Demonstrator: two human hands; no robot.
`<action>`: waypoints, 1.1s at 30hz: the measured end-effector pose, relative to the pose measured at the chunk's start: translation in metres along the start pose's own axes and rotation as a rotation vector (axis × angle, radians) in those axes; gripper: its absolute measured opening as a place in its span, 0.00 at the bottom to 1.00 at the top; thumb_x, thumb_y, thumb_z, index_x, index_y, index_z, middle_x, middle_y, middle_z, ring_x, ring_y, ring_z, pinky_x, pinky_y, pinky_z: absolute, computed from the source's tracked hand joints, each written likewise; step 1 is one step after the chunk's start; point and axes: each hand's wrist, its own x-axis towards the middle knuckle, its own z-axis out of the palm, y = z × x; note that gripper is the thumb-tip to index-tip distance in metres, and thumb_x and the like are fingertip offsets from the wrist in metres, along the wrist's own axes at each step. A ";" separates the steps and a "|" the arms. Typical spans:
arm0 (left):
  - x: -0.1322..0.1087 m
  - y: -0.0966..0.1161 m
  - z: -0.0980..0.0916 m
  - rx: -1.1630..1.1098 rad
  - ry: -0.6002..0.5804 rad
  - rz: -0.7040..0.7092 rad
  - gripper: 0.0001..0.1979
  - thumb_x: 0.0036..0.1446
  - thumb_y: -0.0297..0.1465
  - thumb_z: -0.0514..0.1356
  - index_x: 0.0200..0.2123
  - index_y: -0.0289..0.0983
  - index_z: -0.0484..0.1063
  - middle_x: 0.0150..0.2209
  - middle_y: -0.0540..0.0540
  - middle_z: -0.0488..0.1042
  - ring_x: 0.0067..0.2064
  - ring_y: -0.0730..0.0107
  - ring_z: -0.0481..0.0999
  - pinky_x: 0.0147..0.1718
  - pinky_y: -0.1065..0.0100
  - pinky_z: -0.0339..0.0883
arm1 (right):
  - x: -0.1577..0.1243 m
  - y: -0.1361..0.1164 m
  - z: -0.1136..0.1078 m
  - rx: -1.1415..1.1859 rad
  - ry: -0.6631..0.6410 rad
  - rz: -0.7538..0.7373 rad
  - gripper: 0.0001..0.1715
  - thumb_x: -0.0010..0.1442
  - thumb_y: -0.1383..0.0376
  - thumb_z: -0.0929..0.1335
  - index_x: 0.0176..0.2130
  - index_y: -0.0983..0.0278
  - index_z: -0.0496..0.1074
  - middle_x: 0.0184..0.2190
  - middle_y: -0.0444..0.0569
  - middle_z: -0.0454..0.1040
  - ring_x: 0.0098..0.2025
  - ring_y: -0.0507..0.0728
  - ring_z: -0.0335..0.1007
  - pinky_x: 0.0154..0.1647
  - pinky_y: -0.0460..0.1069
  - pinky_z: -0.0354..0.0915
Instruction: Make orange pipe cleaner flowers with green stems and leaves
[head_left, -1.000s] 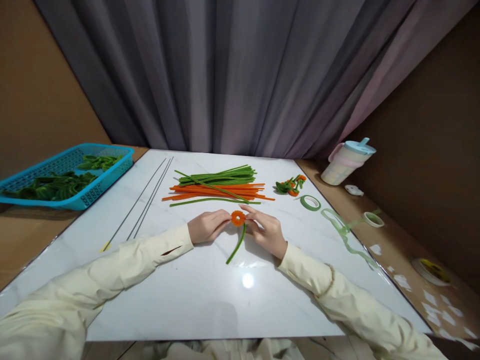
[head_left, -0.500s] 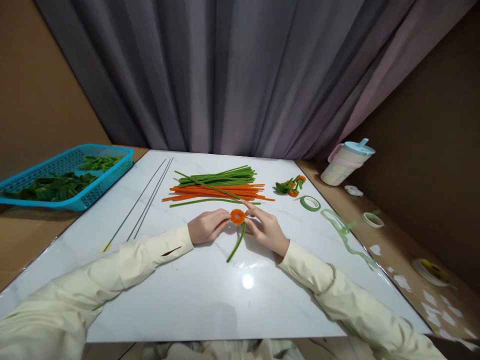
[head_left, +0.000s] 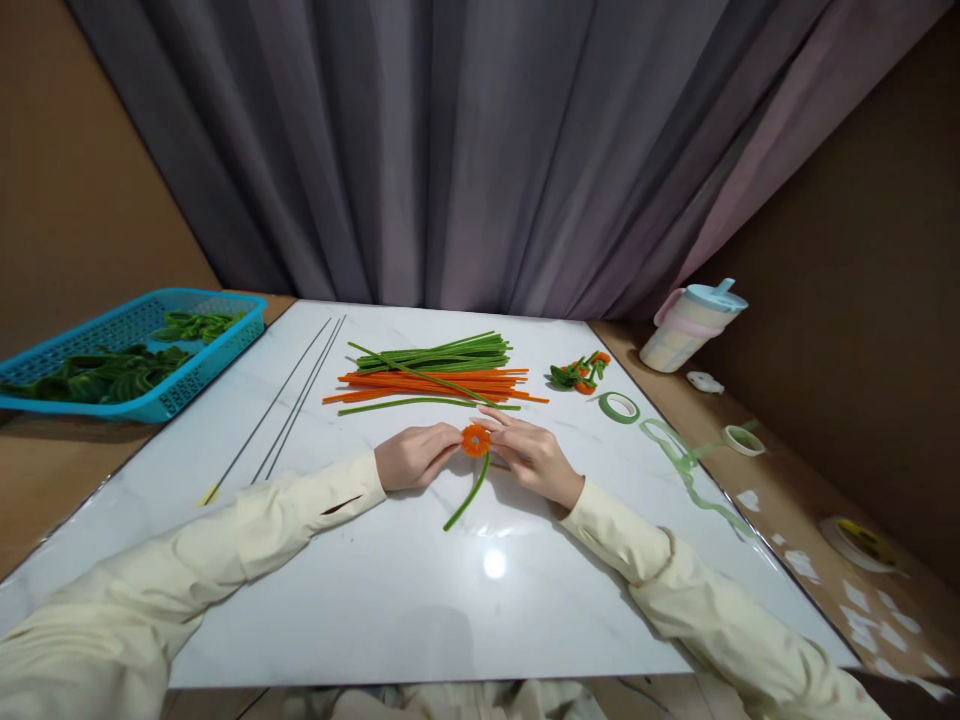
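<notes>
Between my two hands is an orange pipe-cleaner flower (head_left: pixel 475 440), round with a scalloped rim. My left hand (head_left: pixel 418 456) pinches its left edge. On its right edge my right hand (head_left: pixel 536 458) has closed its fingers, the index finger stretched over the top. A green pipe cleaner (head_left: pixel 469 500) hangs in a curve below the flower, its upper end hidden near the right fingers. Just beyond the hands lie orange pipe cleaners (head_left: pixel 420 384) and a pile of green pipe cleaners (head_left: pixel 442 353), with single green ones across and in front.
A blue basket (head_left: pixel 161 405) of green leaf shapes stands left, beside thin dark wires (head_left: pixel 300 400). On the right are small orange flowers (head_left: pixel 585 385), green tape (head_left: pixel 619 407), a loose tape strip (head_left: pixel 697 480), a tumbler (head_left: pixel 686 330) and paper scraps (head_left: pixel 802 566).
The flower has dropped slightly and its centre looks more closed. The hanging green end has swung a little left. My right fingers have drawn closer together.
</notes>
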 end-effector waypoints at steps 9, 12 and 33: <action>0.000 -0.001 0.001 -0.007 0.011 0.014 0.10 0.59 0.23 0.50 0.44 0.33 0.63 0.35 0.41 0.75 0.36 0.68 0.76 0.31 0.70 0.71 | -0.002 -0.003 0.001 0.074 -0.015 -0.062 0.13 0.60 0.74 0.59 0.42 0.63 0.67 0.50 0.54 0.72 0.59 0.58 0.57 0.57 0.57 0.65; -0.001 -0.001 0.001 -0.020 -0.005 0.004 0.10 0.59 0.23 0.50 0.44 0.33 0.63 0.35 0.41 0.75 0.36 0.68 0.76 0.32 0.70 0.71 | -0.003 -0.001 0.001 0.082 -0.022 -0.073 0.13 0.60 0.75 0.59 0.41 0.63 0.67 0.51 0.53 0.71 0.60 0.58 0.56 0.57 0.57 0.64; 0.018 0.009 -0.008 -1.179 -0.067 -0.854 0.17 0.55 0.31 0.57 0.48 0.34 0.61 0.34 0.44 0.72 0.33 0.68 0.75 0.25 0.69 0.72 | 0.002 -0.004 -0.012 -0.059 0.007 -0.042 0.14 0.59 0.73 0.61 0.44 0.63 0.68 0.51 0.54 0.71 0.59 0.60 0.59 0.53 0.57 0.67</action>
